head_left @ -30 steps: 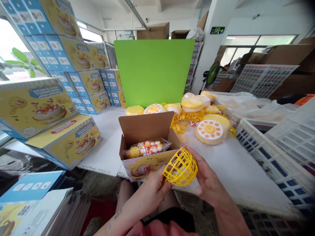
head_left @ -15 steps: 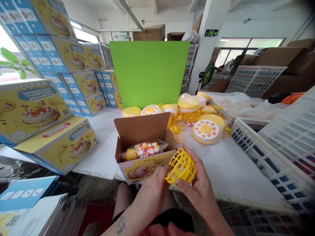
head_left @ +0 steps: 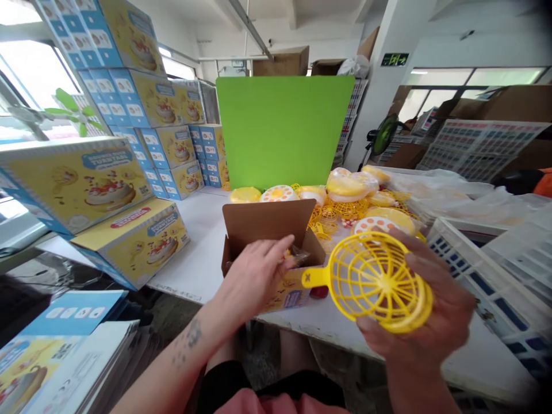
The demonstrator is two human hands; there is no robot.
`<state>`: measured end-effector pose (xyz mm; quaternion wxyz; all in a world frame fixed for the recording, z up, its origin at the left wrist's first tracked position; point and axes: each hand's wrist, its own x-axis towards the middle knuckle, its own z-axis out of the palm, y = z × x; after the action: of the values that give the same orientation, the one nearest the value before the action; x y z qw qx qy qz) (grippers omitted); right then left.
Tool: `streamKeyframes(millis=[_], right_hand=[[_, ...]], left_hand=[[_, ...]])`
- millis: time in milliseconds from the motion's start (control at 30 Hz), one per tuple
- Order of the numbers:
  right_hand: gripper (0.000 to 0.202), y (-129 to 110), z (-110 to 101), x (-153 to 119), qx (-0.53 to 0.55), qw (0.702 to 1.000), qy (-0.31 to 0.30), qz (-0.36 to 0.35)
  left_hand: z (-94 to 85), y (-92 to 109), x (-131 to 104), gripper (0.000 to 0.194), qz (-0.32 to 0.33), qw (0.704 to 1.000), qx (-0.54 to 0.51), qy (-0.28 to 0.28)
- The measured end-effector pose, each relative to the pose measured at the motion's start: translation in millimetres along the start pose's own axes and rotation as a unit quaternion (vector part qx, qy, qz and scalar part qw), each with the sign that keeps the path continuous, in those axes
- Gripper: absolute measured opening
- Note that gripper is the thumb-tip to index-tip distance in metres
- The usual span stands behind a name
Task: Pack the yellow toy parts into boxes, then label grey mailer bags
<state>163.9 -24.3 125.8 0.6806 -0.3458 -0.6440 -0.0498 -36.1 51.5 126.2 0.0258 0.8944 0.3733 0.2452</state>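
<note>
My right hand (head_left: 435, 305) grips a yellow plastic basket scoop (head_left: 375, 282), its lattice bowl facing me and its short handle pointing left. A second yellow rim shows at its lower right, perhaps another scoop nested with it. My left hand (head_left: 261, 267) reaches over the front wall into the open carton (head_left: 269, 221). Its fingers are closed on the clear plastic bag (head_left: 298, 256), which is mostly hidden by the hand. A small red round thing (head_left: 319, 292) lies by the carton's right front corner.
Yellow lattice scoops (head_left: 330, 218) and bagged yellow-and-white discs (head_left: 345, 184) are heaped behind the carton, before a green board (head_left: 284, 132). Printed boxes (head_left: 133, 241) stack at left; folded cartons (head_left: 81, 368) lie lower left. A white plastic crate (head_left: 470, 259) stands right.
The scoop has moved right and nearer to me in my right hand. My left hand has let go of it and moved left into the carton, over the bag of balls. The view has turned left.
</note>
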Motion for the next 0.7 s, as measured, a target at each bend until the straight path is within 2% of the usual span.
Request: streamKeyframes(millis=[67,133,267,367,500,567,700], right_hand=[[0.071,10.2,2.7,16.5,-0.037,0.997,-0.034,-0.064],[0.075,21.3,7.3,30.4,-0.088,0.985,-0.106,-0.104],[0.066,37.4,17.6,52.2,-0.131,0.957,-0.227,-0.121],[0.061,43.3,20.7,66.8,-0.110,0.956,-0.246,-0.116],[0.059,45.8,17.9,79.4,-0.101,0.968,-0.198,-0.119],[0.059,44.7,19.1,78.2,-0.117,0.967,-0.196,-0.116],[0.065,41.4,37.6,61.9,-0.149,0.927,-0.336,-0.071]], left_hand=[[2.5,-15.1,12.8,0.043,-0.061,0.997,0.038,-0.019],[10.0,-25.2,19.4,0.041,-0.084,0.995,0.039,-0.036],[20.0,-32.5,17.5,0.027,-0.106,0.994,-0.002,-0.030],[21.3,-35.3,13.7,0.025,-0.140,0.990,-0.027,0.006],[21.9,-37.1,12.8,0.026,-0.182,0.980,-0.035,0.068],[21.2,-35.0,12.4,0.026,-0.187,0.978,-0.034,0.085],[17.4,-27.9,9.2,0.025,-0.175,0.980,-0.024,0.092]])
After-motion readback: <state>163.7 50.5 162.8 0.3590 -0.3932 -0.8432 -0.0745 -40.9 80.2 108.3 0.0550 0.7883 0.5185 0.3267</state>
